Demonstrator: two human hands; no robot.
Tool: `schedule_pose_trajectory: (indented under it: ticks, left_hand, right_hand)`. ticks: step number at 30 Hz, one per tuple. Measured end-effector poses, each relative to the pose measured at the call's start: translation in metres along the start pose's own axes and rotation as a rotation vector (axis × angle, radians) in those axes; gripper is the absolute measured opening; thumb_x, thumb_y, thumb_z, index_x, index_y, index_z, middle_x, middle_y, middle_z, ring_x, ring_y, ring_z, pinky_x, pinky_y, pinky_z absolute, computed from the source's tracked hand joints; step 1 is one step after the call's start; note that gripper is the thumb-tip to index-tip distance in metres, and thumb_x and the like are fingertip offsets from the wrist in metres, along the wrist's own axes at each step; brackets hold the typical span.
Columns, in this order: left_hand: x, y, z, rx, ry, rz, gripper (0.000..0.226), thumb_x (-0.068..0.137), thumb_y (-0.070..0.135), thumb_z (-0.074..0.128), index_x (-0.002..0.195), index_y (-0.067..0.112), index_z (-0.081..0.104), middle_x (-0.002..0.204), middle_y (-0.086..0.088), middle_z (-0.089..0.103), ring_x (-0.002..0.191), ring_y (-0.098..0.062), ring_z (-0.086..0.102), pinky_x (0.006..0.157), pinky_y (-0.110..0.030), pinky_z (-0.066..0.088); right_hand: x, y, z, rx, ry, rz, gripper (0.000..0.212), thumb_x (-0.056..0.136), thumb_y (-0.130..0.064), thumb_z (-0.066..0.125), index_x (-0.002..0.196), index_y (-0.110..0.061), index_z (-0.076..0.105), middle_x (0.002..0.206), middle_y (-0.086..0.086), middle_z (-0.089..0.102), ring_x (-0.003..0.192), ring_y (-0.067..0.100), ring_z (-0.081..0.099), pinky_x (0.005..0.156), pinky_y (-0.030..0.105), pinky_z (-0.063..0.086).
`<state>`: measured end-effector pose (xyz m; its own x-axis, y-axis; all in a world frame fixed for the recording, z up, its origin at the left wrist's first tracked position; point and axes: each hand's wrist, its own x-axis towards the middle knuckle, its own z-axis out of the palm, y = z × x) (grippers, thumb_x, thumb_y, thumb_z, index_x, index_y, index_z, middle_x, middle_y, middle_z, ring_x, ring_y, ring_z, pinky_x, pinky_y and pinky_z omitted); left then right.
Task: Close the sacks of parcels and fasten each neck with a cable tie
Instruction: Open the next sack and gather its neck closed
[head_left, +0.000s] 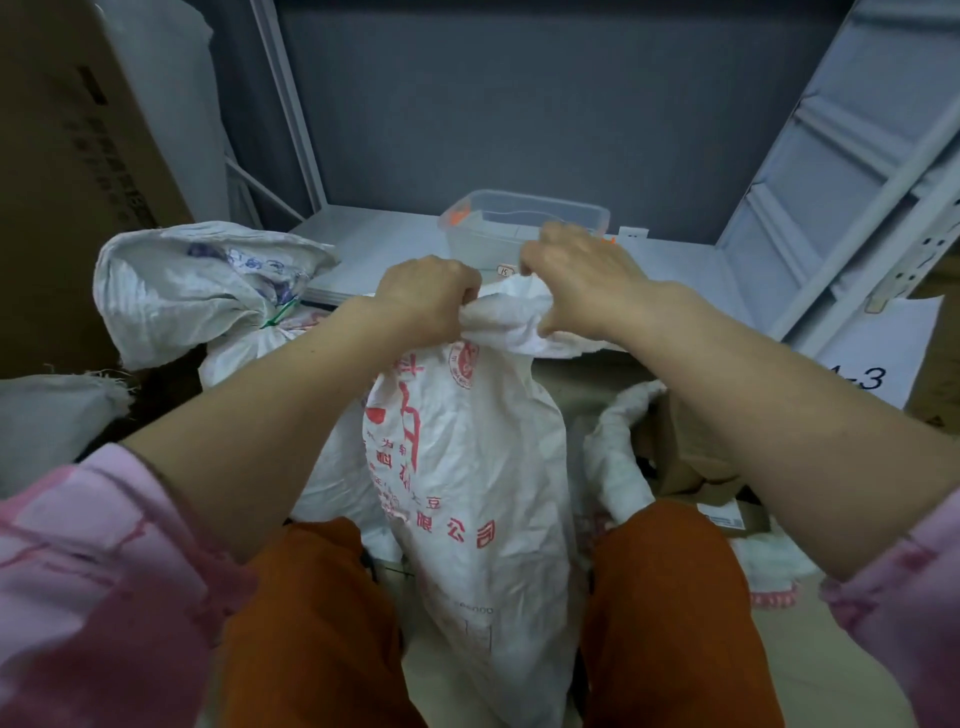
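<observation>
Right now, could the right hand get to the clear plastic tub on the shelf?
Probably yes. The right hand sits just in front of the clear plastic tub with nothing between, but it grips the sack neck and must let go first.

Dim, flat indoor light; soft shadows; slight overall blur; wide-angle bending at edges.

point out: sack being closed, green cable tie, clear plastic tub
sack being closed (467, 467): head view, printed front.
green cable tie (278, 315): head view, its loop on the left sack's neck.
clear plastic tub (524, 221): head view, near rim.
</observation>
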<state>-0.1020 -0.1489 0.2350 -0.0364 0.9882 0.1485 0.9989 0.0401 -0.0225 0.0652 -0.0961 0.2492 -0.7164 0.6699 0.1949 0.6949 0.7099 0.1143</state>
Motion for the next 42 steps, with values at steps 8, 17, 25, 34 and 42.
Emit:
schedule_pose_trajectory:
  ticks: [8,17,25,34,42]
  left_hand:
    - [-0.008,-0.018,0.015,-0.131,0.115,-0.006,0.027,0.07,0.011,0.059,0.062,0.022,0.035,0.063,0.007,0.043,0.071,-0.027,0.048,0.059,-0.03,0.03]
    - [-0.011,-0.021,0.02,-0.227,0.102,-0.034,0.032,0.069,0.01,0.063,0.063,0.025,0.036,0.066,0.004,0.048,0.069,-0.023,0.047,0.052,-0.028,0.029]
    - [-0.007,-0.021,-0.043,-0.512,-0.378,-0.165,0.04,0.068,0.056,0.075,0.092,0.024,0.068,0.088,0.003,0.064,0.076,-0.013,0.055,0.065,-0.024,0.045]
    - [-0.004,0.012,-0.002,-0.135,-0.198,-0.139,0.013,0.082,0.027,0.064,0.085,0.014,0.061,0.079,-0.002,0.059,0.074,-0.021,0.053,0.058,-0.028,0.037]
    - [-0.014,0.011,0.016,0.145,0.169,0.075,0.015,0.081,0.014,0.059,0.095,0.015,0.058,0.096,-0.006,0.058,0.086,-0.032,0.057,0.062,-0.034,0.031]
  right_hand:
    - [-0.001,-0.013,0.026,0.081,-0.159,-0.005,0.057,0.059,-0.047,0.08,0.102,-0.013,0.062,0.096,0.002,0.065,0.089,0.023,0.059,0.065,0.034,0.043]
    - [-0.009,-0.029,0.048,-0.074,-0.005,0.011,0.024,0.086,-0.021,0.056,0.074,-0.012,0.037,0.072,-0.001,0.043,0.07,0.023,0.042,0.06,0.033,0.029]
    - [-0.003,-0.022,0.053,-0.226,0.35,-0.107,0.041,0.033,0.009,0.078,0.052,-0.009,0.047,0.042,0.004,0.043,0.031,0.021,0.037,0.048,0.016,0.0]
    - [-0.004,-0.018,0.048,0.141,0.103,-0.027,0.021,0.078,-0.014,0.064,0.077,-0.013,0.043,0.072,0.003,0.05,0.063,0.024,0.044,0.052,0.032,0.031]
    - [0.001,0.001,0.039,0.154,-0.095,-0.003,0.055,0.066,-0.037,0.082,0.107,-0.018,0.051,0.105,0.0,0.049,0.093,0.021,0.049,0.067,0.032,0.036]
